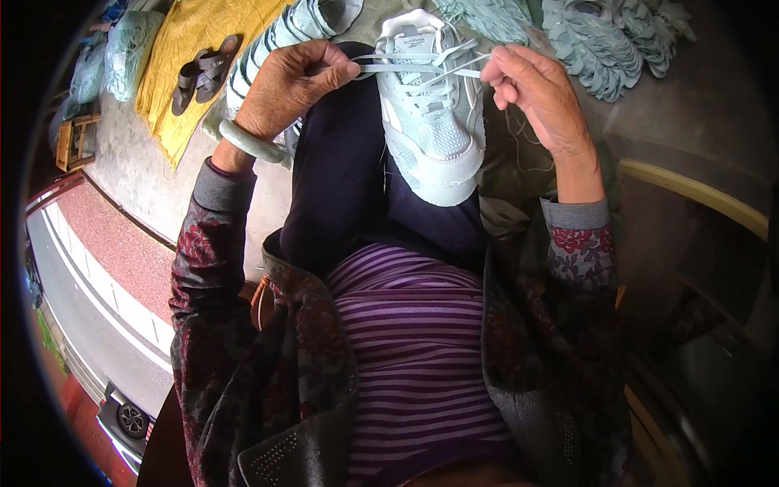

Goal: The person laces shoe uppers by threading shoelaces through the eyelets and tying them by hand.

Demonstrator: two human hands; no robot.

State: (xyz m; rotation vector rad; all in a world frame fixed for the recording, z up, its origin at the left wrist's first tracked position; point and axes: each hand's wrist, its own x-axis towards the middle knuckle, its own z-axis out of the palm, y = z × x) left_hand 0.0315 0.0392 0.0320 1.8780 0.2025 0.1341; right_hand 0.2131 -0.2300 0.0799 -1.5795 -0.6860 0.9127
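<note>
Over the dark trousers [337, 178] of the seated person rests a pale blue and white sneaker [430, 122] with a mesh toe, its toe pointing towards the purple striped shirt [414, 341]. The left hand [304, 77], with a smooth pale bangle [251, 143] at its wrist, is nearly closed, thumb and index finger pinching flat, pale laces [406, 69] just beside the shoe's upper part. On the other side, the right hand [531, 85] is partly curled and grips lace between thumb and fingertips, close to the shoe. The laces stretch across the tongue between the two hands, and some strands cross above the eyelets.

Beyond the left hand, a curved row of pale blue pieces [280, 40] lies near a yellow cloth [174, 69], which carries two dark strapped sandals [207, 73]. Past the right hand, heaped pale blue-green pieces [596, 49] lie on the grey floor [673, 122].
</note>
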